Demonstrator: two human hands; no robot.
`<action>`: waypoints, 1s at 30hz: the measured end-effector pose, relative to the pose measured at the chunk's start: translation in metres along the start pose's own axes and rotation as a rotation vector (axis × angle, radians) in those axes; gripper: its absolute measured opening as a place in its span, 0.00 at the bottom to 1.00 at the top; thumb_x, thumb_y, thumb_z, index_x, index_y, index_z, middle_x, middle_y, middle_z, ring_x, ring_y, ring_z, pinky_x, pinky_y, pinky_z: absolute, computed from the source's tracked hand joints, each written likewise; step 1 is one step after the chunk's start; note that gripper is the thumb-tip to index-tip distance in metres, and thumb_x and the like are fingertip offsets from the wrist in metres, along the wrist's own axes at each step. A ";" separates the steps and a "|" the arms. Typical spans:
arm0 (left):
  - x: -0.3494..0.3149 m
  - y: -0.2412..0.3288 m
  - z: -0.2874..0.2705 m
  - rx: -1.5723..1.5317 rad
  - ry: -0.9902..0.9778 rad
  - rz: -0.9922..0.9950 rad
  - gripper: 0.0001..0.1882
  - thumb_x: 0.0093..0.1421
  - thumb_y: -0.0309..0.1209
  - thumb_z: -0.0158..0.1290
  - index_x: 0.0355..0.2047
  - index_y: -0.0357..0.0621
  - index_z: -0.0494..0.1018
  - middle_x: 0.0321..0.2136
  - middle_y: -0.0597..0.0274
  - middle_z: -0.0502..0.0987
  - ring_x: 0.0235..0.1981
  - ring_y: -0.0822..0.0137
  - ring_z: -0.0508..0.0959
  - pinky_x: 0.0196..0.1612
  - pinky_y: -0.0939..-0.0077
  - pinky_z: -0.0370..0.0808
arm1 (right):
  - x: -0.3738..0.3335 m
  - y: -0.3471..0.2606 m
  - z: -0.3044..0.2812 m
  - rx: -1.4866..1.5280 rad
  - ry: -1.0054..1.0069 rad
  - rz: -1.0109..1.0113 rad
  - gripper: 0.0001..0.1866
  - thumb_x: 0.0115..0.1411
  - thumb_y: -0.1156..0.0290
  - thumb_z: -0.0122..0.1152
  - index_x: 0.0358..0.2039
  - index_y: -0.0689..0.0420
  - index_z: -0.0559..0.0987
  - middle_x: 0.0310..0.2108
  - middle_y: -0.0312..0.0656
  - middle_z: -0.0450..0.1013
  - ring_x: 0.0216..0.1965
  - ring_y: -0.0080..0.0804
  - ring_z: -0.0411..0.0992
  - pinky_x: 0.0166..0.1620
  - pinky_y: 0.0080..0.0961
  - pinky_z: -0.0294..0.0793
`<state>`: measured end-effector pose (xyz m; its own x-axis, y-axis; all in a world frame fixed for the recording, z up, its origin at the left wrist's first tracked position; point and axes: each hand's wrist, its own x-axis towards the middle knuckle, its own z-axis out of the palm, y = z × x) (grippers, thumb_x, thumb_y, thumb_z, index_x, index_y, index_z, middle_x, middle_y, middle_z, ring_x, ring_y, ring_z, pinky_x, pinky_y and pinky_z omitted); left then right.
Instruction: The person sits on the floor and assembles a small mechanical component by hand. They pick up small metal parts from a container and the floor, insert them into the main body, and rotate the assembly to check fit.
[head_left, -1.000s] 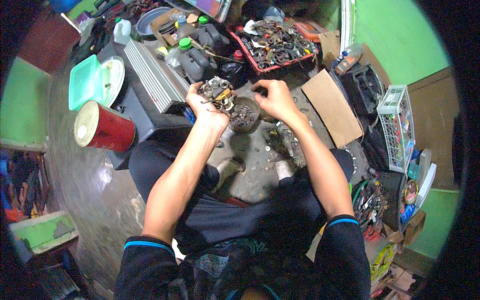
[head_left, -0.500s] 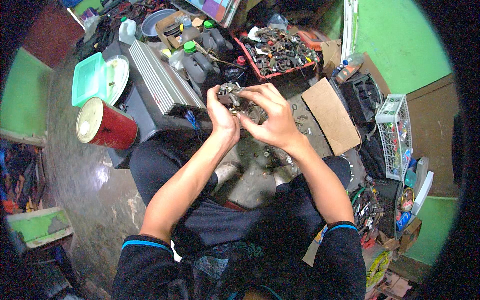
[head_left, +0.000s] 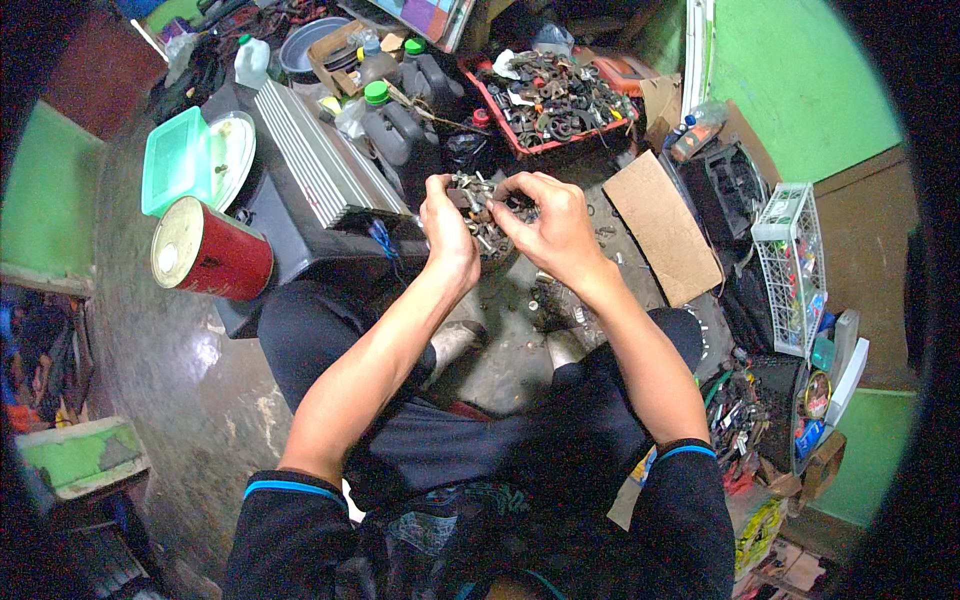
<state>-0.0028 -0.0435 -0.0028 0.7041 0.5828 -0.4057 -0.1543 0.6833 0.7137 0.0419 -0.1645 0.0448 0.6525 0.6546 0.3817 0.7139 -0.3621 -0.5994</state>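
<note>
Over the floor between my knees, my left hand [head_left: 448, 235] is closed around a small dark-grey metal part [head_left: 461, 198], its exact kind unclear. Close on its right, my right hand [head_left: 553, 225] has thumb and fingertips pressed together at the part's edge. Whatever sits in that pinch is too small to make out. Below and behind both hands, small loose metal pieces [head_left: 492, 240] lie in a cluttered patch, partly covered by my fingers.
A red crate [head_left: 520, 150] heaped with metal parts stands ahead. Flat cardboard [head_left: 662, 230] and a white basket [head_left: 785, 235] are at right. At left are a stack of grey panels [head_left: 322, 150], a red can [head_left: 222, 255], a green container [head_left: 178, 160] and dark jugs [head_left: 402, 135].
My right hand's spread fingers have curled in and drawn together in a pinch. The metal part has turned slightly in my left hand, uncovering more loose pieces below.
</note>
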 end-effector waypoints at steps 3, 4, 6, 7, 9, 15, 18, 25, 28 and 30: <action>0.000 0.002 -0.001 -0.049 -0.034 -0.022 0.15 0.61 0.43 0.43 0.31 0.45 0.69 0.27 0.65 0.73 0.28 0.68 0.72 0.35 0.69 0.69 | 0.002 0.000 0.000 0.023 0.069 -0.046 0.09 0.46 0.76 0.66 0.30 0.62 0.79 0.32 0.47 0.77 0.35 0.38 0.77 0.38 0.29 0.74; 0.000 0.002 -0.001 -0.054 -0.054 -0.015 0.14 0.61 0.44 0.43 0.32 0.47 0.69 0.29 0.65 0.74 0.30 0.67 0.73 0.35 0.69 0.69 | 0.002 0.000 0.000 0.022 0.104 -0.087 0.08 0.46 0.77 0.65 0.29 0.62 0.80 0.32 0.47 0.77 0.35 0.38 0.77 0.38 0.29 0.74; -0.001 0.006 0.002 -0.084 0.009 0.002 0.14 0.61 0.43 0.43 0.34 0.47 0.69 0.31 0.63 0.74 0.32 0.66 0.73 0.37 0.67 0.70 | 0.003 -0.004 -0.001 0.011 0.240 -0.194 0.08 0.46 0.78 0.65 0.30 0.62 0.80 0.31 0.46 0.77 0.34 0.38 0.77 0.39 0.28 0.74; 0.000 0.009 0.004 -0.099 0.041 0.012 0.14 0.61 0.43 0.43 0.35 0.46 0.69 0.32 0.62 0.74 0.33 0.65 0.74 0.38 0.66 0.70 | 0.004 -0.008 -0.003 0.007 0.307 -0.248 0.08 0.46 0.79 0.65 0.30 0.61 0.80 0.31 0.45 0.77 0.34 0.38 0.76 0.40 0.28 0.75; 0.003 0.014 0.004 -0.172 0.090 0.007 0.15 0.60 0.43 0.42 0.37 0.45 0.68 0.33 0.61 0.74 0.35 0.64 0.74 0.41 0.65 0.71 | 0.009 -0.012 -0.015 -0.035 0.385 -0.257 0.10 0.46 0.80 0.64 0.32 0.61 0.80 0.31 0.44 0.77 0.34 0.36 0.76 0.41 0.27 0.74; 0.013 0.030 0.006 -0.303 0.083 0.061 0.17 0.60 0.42 0.40 0.40 0.43 0.69 0.35 0.57 0.76 0.37 0.58 0.76 0.46 0.60 0.72 | 0.010 0.027 -0.001 0.064 0.220 0.111 0.12 0.44 0.74 0.63 0.32 0.59 0.81 0.31 0.46 0.77 0.34 0.40 0.77 0.40 0.30 0.75; 0.012 0.037 0.006 -0.370 0.027 -0.003 0.18 0.59 0.44 0.43 0.39 0.45 0.70 0.35 0.62 0.75 0.38 0.62 0.76 0.46 0.61 0.72 | 0.008 0.048 0.015 -0.089 0.011 0.172 0.16 0.43 0.71 0.63 0.37 0.55 0.81 0.33 0.50 0.76 0.37 0.48 0.76 0.44 0.37 0.75; 0.017 0.040 -0.002 -0.526 -0.056 -0.071 0.19 0.59 0.40 0.41 0.43 0.39 0.68 0.41 0.50 0.75 0.44 0.54 0.74 0.53 0.54 0.68 | 0.016 0.036 0.016 0.020 0.147 0.066 0.16 0.46 0.72 0.64 0.39 0.59 0.80 0.37 0.49 0.77 0.41 0.45 0.76 0.47 0.34 0.74; 0.017 0.037 -0.001 -0.560 -0.056 -0.132 0.16 0.58 0.39 0.42 0.40 0.40 0.69 0.38 0.53 0.76 0.41 0.55 0.75 0.52 0.56 0.68 | 0.008 0.013 0.004 0.073 0.196 -0.057 0.16 0.48 0.71 0.66 0.39 0.60 0.79 0.37 0.48 0.77 0.40 0.42 0.77 0.45 0.31 0.75; 0.012 0.040 -0.002 -0.562 -0.054 -0.153 0.12 0.58 0.38 0.44 0.34 0.44 0.70 0.33 0.59 0.77 0.36 0.59 0.76 0.47 0.60 0.71 | 0.006 -0.007 0.005 0.084 0.191 -0.097 0.16 0.48 0.71 0.67 0.39 0.60 0.79 0.37 0.47 0.77 0.39 0.41 0.77 0.44 0.30 0.75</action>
<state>-0.0013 -0.0087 0.0197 0.7795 0.4457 -0.4401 -0.3817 0.8951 0.2305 0.0394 -0.1548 0.0477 0.6238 0.5432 0.5620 0.7572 -0.2417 -0.6068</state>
